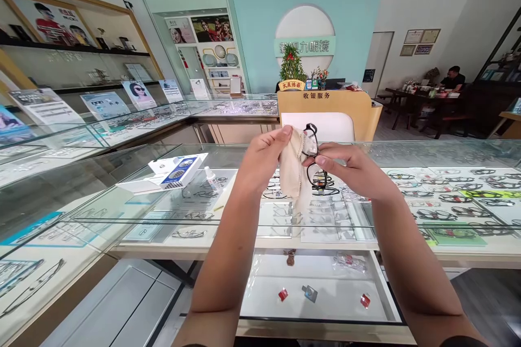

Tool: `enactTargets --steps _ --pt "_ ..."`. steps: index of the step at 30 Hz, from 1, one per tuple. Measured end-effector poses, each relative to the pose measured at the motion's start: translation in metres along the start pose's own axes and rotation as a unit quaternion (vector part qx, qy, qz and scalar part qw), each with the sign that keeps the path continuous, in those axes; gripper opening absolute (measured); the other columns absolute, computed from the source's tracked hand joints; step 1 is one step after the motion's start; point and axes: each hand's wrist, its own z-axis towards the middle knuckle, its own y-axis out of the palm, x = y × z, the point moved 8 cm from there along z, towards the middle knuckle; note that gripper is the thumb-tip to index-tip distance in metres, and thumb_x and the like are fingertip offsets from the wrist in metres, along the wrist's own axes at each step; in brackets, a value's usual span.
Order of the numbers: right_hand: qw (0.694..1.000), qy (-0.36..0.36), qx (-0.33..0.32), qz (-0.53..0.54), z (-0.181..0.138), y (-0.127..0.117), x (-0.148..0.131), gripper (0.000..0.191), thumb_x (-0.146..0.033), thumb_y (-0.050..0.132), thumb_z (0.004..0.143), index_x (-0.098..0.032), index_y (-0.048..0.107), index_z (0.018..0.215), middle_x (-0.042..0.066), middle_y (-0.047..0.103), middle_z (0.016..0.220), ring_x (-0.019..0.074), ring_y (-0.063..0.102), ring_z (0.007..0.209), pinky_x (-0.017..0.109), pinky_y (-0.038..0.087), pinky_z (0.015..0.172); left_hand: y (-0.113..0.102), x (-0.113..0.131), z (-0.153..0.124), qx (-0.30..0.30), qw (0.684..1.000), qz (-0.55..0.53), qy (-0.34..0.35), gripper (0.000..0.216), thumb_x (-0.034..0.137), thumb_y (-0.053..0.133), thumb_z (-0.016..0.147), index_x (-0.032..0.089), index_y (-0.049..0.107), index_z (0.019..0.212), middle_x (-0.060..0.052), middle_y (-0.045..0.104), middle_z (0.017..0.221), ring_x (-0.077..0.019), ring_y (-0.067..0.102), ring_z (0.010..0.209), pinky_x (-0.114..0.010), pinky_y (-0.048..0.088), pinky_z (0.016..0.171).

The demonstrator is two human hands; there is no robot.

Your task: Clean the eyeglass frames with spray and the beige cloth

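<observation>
Clasping beige cloth (290, 171) in left hand (260, 158), pinching black-framed glasses (311, 143) in right hand (353, 167) at cloth's three o'clock, with open white drawer (266, 274) at six o'clock

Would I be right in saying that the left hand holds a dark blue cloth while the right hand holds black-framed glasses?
Not quite: the cloth is pale beige, not dark blue, as the head view shows. The left hand does hold it, and the right hand holds the black-framed glasses.
</observation>
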Motion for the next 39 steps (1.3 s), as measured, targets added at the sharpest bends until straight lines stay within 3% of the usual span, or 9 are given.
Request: enactTargets --steps 4,9,15,20,26,31,39 --pt "0.999 -0.010 -0.008 0.032 0.002 0.003 0.005 0.036 -0.050 0.060 0.108 -0.025 0.085 0.112 0.006 0.075 0.109 0.0205 0.065 0.099 0.035 0.046 0.091 0.006 -0.002 -0.001 -0.022 1.000 -0.002 -0.004 0.050 0.068 0.078 0.088 0.019 0.084 0.099 -0.007 0.081 0.091 -0.0197 0.073 0.080 -0.030 0.056 0.073" --pt "0.999 -0.029 0.006 0.026 0.004 0.002 0.003 0.037 -0.052 0.059 0.109 -0.024 0.082 0.104 0.006 0.074 0.106 0.0207 0.063 0.099 0.036 0.047 0.091 0.011 -0.001 -0.001 -0.023 1.000 0.005 -0.011 0.045 0.061 0.085 0.084 0.018 0.083 0.098 -0.005 0.079 0.086 -0.0154 0.067 0.070 -0.027 0.052 0.066" --pt "0.997 -0.062 0.020 -0.042 0.002 0.000 -0.007 0.049 -0.051 0.055 0.110 -0.022 0.056 0.071 0.001 0.051 0.081 0.0187 0.050 0.081 0.036 0.043 0.081 0.017 -0.001 -0.002 -0.006 1.000 0.016 -0.002 0.042 0.059 0.087 0.083 0.019 0.078 0.090 -0.003 0.075 0.084 -0.0144 0.063 0.071 -0.026 0.049 0.065" --pt "0.995 -0.065 0.035 -0.066 0.002 -0.003 -0.007 0.049 -0.051 0.054 0.111 -0.023 0.050 0.071 0.001 0.049 0.080 0.0187 0.048 0.080 0.036 0.040 0.080 0.015 -0.003 -0.002 0.041 0.997 0.060 0.003 0.046 0.062 0.086 0.082 0.018 0.072 0.076 0.000 0.065 0.069 -0.0115 0.053 0.061 -0.025 0.040 0.056" --pt "0.998 -0.037 0.036 -0.035 0.002 -0.001 -0.005 0.048 -0.052 0.055 0.110 -0.022 0.056 0.073 0.002 0.054 0.085 0.0176 0.049 0.080 0.035 0.040 0.078 0.024 -0.014 -0.001 -0.013 0.998 -0.049 -0.047 0.040 0.055 0.092 0.078 0.019 0.076 0.084 0.000 0.070 0.073 -0.0126 0.061 0.060 -0.026 0.048 0.055" --pt "0.998 -0.036 0.049 -0.035 0.003 -0.003 -0.004 0.049 -0.054 0.056 0.109 -0.021 0.058 0.073 0.002 0.054 0.087 0.0184 0.051 0.084 0.035 0.041 0.080 0.019 -0.014 0.003 -0.003 0.996 -0.083 -0.028 0.037 0.047 0.097 0.074 0.019 0.077 0.086 0.000 0.075 0.078 -0.0116 0.064 0.064 -0.024 0.051 0.059" --pt "0.997 -0.033 0.052 -0.038 0.003 -0.002 0.001 0.048 -0.053 0.057 0.109 -0.021 0.056 0.073 0.003 0.052 0.094 0.0196 0.052 0.092 0.036 0.042 0.084 0.020 -0.015 0.004 -0.034 0.995 -0.095 -0.022 0.035 0.044 0.096 0.077 0.020 0.079 0.098 -0.002 0.079 0.085 -0.0143 0.069 0.069 -0.027 0.054 0.065"
